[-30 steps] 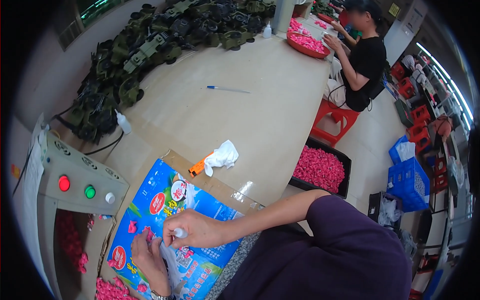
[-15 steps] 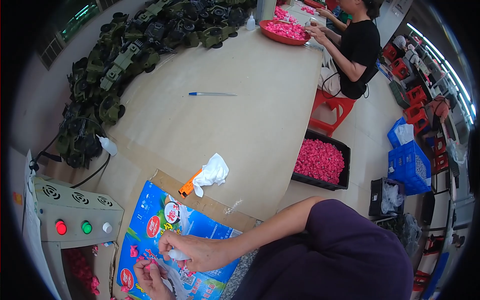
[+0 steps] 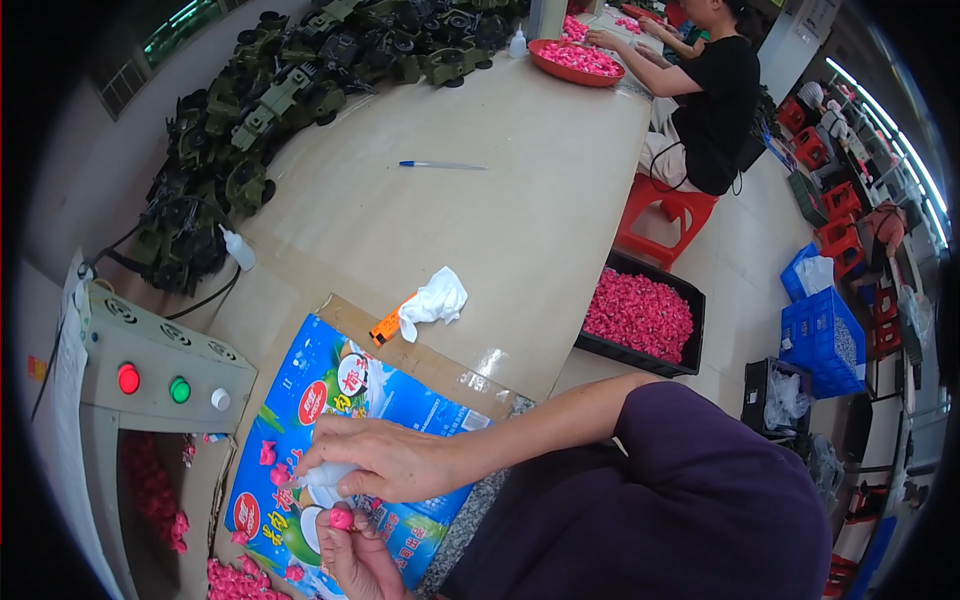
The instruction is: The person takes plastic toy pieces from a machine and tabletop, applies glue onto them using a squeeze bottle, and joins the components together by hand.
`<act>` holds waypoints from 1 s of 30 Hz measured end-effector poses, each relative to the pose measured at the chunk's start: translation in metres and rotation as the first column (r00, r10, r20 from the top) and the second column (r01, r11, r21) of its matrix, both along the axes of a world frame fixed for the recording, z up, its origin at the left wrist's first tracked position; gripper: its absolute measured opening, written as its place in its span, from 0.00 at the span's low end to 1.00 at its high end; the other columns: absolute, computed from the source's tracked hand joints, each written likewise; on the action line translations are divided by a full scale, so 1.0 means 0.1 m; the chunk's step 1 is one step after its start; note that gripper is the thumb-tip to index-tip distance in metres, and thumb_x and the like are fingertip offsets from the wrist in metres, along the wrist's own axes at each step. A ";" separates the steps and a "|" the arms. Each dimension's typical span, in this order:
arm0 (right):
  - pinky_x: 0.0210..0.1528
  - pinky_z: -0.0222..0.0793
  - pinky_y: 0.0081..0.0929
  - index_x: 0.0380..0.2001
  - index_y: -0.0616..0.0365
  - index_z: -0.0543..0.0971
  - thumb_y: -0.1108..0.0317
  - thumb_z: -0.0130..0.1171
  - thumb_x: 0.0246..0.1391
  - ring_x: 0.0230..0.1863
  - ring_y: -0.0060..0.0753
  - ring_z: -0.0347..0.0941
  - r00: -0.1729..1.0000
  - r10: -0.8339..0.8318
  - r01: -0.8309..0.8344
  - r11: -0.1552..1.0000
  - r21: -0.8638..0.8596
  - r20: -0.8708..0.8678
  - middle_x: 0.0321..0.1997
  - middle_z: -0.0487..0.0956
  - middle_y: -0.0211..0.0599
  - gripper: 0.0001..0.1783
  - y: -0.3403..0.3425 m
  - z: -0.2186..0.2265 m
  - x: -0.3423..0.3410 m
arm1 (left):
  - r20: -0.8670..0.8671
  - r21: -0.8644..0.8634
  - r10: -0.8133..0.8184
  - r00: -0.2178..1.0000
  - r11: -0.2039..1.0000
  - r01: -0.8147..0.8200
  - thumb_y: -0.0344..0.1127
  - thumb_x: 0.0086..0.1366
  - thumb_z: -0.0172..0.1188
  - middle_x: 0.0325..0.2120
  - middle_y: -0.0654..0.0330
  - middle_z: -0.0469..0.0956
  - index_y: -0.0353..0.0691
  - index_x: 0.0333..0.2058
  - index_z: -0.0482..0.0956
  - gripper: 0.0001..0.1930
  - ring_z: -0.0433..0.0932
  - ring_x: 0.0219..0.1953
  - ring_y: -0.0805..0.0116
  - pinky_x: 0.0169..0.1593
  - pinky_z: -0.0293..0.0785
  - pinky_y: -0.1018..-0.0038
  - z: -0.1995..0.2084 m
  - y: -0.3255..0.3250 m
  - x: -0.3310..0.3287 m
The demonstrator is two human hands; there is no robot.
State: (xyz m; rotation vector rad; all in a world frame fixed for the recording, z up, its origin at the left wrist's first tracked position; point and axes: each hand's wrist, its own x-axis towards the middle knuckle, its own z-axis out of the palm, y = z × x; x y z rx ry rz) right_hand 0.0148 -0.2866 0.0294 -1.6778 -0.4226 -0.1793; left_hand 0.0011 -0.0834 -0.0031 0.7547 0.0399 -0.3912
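Observation:
My right hand [image 3: 385,458] is wrapped around a small white squeeze bottle [image 3: 332,474], whose thin nozzle points left. Just below it, my left hand [image 3: 355,562] pinches a small pink plastic piece [image 3: 341,518] between thumb and fingertips. The bottle's tip is apart from that piece. Both hands are over a blue printed cardboard sheet [image 3: 415,400] lying at the table's near edge. Loose pink pieces [image 3: 267,452] are scattered on the sheet's left side, and a heap of them [image 3: 238,580] sits at its lower left corner.
A grey machine with coloured buttons [image 3: 165,360] stands at left. Dark green toy vehicles [image 3: 270,110] pile up behind it. On the table [image 3: 400,230] are a pen [image 3: 443,165], an orange cutter [image 3: 390,322], white tissue [image 3: 434,302] and another bottle [image 3: 238,250]. A co-worker [image 3: 715,100] sits beyond a black crate [image 3: 640,315].
My left hand has moved right, and the pink piece in its fingertips now shows clearly. My right hand has turned the bottle so its nozzle points left. The whole view has shifted slightly.

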 end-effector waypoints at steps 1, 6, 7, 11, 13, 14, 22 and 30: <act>0.51 0.64 0.38 0.46 0.57 0.71 0.79 0.58 0.49 0.51 0.45 0.67 1.000 0.021 -0.021 1.000 0.003 -0.001 0.46 0.68 0.42 0.19 0.04 0.03 0.01 | -0.001 -0.023 -0.002 1.000 1.000 0.002 0.28 0.67 0.54 0.43 0.49 0.74 0.25 0.51 0.67 0.17 0.72 0.40 0.65 0.46 0.72 0.76 -0.02 0.01 -0.01; 0.43 0.71 0.27 0.43 0.58 0.74 0.76 0.65 0.44 0.41 0.30 0.76 0.983 0.004 0.017 0.994 0.112 -0.182 0.38 0.77 0.37 0.20 0.07 0.21 0.06 | -0.059 -0.032 0.101 0.993 0.994 -0.103 0.31 0.68 0.54 0.41 0.53 0.76 0.28 0.49 0.69 0.15 0.74 0.37 0.69 0.42 0.73 0.77 -0.06 -0.05 -0.04; 0.44 0.71 0.25 0.42 0.59 0.74 0.76 0.66 0.44 0.41 0.28 0.76 0.988 0.005 0.013 0.994 0.109 -0.157 0.38 0.78 0.36 0.19 0.05 0.19 0.08 | -0.060 -0.054 0.088 0.994 0.994 -0.091 0.32 0.69 0.53 0.44 0.51 0.76 0.29 0.52 0.68 0.17 0.74 0.38 0.68 0.43 0.73 0.76 -0.11 -0.02 -0.03; 0.46 0.72 0.25 0.41 0.61 0.74 0.77 0.65 0.47 0.45 0.27 0.75 0.987 0.071 -0.026 0.956 0.292 -0.146 0.43 0.78 0.39 0.16 0.06 0.03 0.20 | -0.162 -0.083 0.093 0.982 0.991 -0.107 0.45 0.71 0.49 0.36 0.58 0.75 0.36 0.48 0.71 0.18 0.69 0.29 0.73 0.30 0.67 0.79 -0.10 -0.06 -0.02; 0.47 0.73 0.26 0.41 0.61 0.74 0.77 0.63 0.49 0.46 0.28 0.75 0.971 0.134 -0.049 0.921 0.386 -0.198 0.43 0.78 0.41 0.15 0.07 0.00 0.22 | -0.121 -0.065 0.074 0.990 0.994 -0.082 0.50 0.71 0.46 0.33 0.60 0.73 0.36 0.44 0.72 0.20 0.67 0.26 0.74 0.27 0.64 0.79 -0.11 -0.08 0.01; 0.47 0.73 0.26 0.42 0.61 0.74 0.75 0.62 0.51 0.46 0.30 0.75 0.981 0.097 -0.031 0.932 0.361 -0.167 0.43 0.78 0.42 0.14 0.09 -0.02 0.24 | -0.121 -0.081 0.076 0.990 0.993 -0.086 0.51 0.71 0.46 0.32 0.60 0.73 0.37 0.42 0.71 0.20 0.67 0.25 0.74 0.27 0.63 0.79 -0.08 -0.07 0.01; 0.46 0.71 0.25 0.38 0.63 0.75 0.79 0.58 0.50 0.42 0.27 0.75 0.996 0.086 -0.080 0.968 0.236 -0.016 0.39 0.78 0.37 0.10 0.19 -0.09 0.22 | -0.149 -0.092 0.028 0.988 0.995 -0.042 0.56 0.72 0.39 0.22 0.63 0.67 0.38 0.36 0.69 0.24 0.64 0.20 0.74 0.26 0.60 0.78 -0.12 0.01 0.02; 0.45 0.71 0.25 0.37 0.63 0.75 0.80 0.57 0.49 0.41 0.26 0.75 0.993 0.115 -0.110 0.973 0.200 -0.009 0.39 0.78 0.38 0.10 0.19 -0.10 0.20 | -0.122 -0.082 -0.016 0.992 0.997 0.006 0.56 0.73 0.37 0.22 0.64 0.67 0.38 0.36 0.70 0.25 0.63 0.19 0.76 0.24 0.58 0.79 -0.14 0.07 0.00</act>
